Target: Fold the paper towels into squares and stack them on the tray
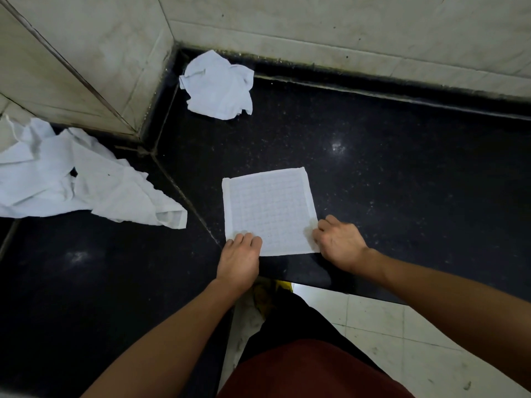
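A white embossed paper towel, folded into a flat near-square, lies on the black stone counter close to its front edge. My left hand pinches the towel's near left corner, with the fingers curled onto it. My right hand grips the near right corner the same way. A crumpled towel sits at the back by the wall corner. A loose heap of unfolded towels spreads over the counter at the left. No tray is in view.
Pale tiled walls close the counter at the back, and a tiled pillar juts out at the left. The counter's front edge runs just behind my wrists, with light floor tiles below.
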Available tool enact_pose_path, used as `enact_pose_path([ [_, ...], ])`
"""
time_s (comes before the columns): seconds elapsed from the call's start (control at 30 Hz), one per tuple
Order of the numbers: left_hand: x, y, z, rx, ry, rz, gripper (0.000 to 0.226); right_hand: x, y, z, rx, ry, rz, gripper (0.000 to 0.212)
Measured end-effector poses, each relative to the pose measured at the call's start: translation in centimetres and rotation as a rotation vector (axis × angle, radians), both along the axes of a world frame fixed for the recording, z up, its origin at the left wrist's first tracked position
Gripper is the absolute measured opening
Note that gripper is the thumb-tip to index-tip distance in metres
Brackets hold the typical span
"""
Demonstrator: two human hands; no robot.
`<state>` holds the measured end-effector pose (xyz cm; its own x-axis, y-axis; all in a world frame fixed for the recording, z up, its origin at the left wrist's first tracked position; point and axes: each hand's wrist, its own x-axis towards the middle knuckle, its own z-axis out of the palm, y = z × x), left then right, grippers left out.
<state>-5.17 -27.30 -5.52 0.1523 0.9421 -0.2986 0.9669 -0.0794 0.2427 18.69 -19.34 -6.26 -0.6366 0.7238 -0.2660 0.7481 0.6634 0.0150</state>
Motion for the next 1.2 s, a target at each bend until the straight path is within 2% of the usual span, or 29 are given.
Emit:
enact_pose_path([
  [0.1,-0.9,0.1,0.3,0.018,-0.092,0.015,0.029,0.4,0.5,0.4,0.011,0.153,-0.043,0.011],
  [0.17,-1.1,0.4,0.7,0.029,-0.168,0.051,0.026,-0.8,0.1,1.3,-0.056,0.239,-0.086,0.032],
  [0.23,-1.2,1.0,1.1,0.046,-0.217,0.066,0.023,-2.4,-0.6,1.5,-0.095,0.210,-0.067,0.054],
  [0.27,-1.3,1.3,1.3,0.061,-0.230,0.064,0.023,-3.2,-1.0,1.2,-0.096,0.164,-0.030,0.056],
  [0.33,-1.8,1.7,1.4,0.090,-0.237,0.054,0.023,-4.0,-1.7,0.3,-0.087,0.119,0.027,0.038],
  [0.4,-2.4,2.0,1.6,0.098,-0.211,0.034,0.027,-3.4,-1.6,-0.4,-0.041,0.196,-0.016,0.018],
  [0.47,-3.2,2.0,1.5,0.090,-0.191,0.022,0.030,-2.4,-0.9,-0.3,-0.096,0.275,-0.084,0.009],
  [0.53,-4.2,2.2,1.2,0.062,-0.230,0.058,0.026,-1.5,0.2,0.5,-0.208,0.282,-0.157,0.013],
  [0.67,-6.4,4.1,1.9,-0.008,-0.484,0.405,0.015,-1.2,4.0,2.8,-0.421,0.390,-0.436,0.014],
  [0.8,-7.9,8.3,1.8,-0.007,-0.587,0.706,0.011,-2.8,8.8,2.8,-0.501,0.588,-0.723,0.011],
  [1.0,-8.3,13.3,0.5,-0.031,-0.559,0.874,0.012,-5.1,12.5,1.3,-0.413,0.453,-0.842,0.019],
  [1.2,-8.0,15.3,-0.9,-0.052,-0.448,0.862,0.007,-5.8,14.0,0.6,-0.342,0.294,-0.867,0.023],
])
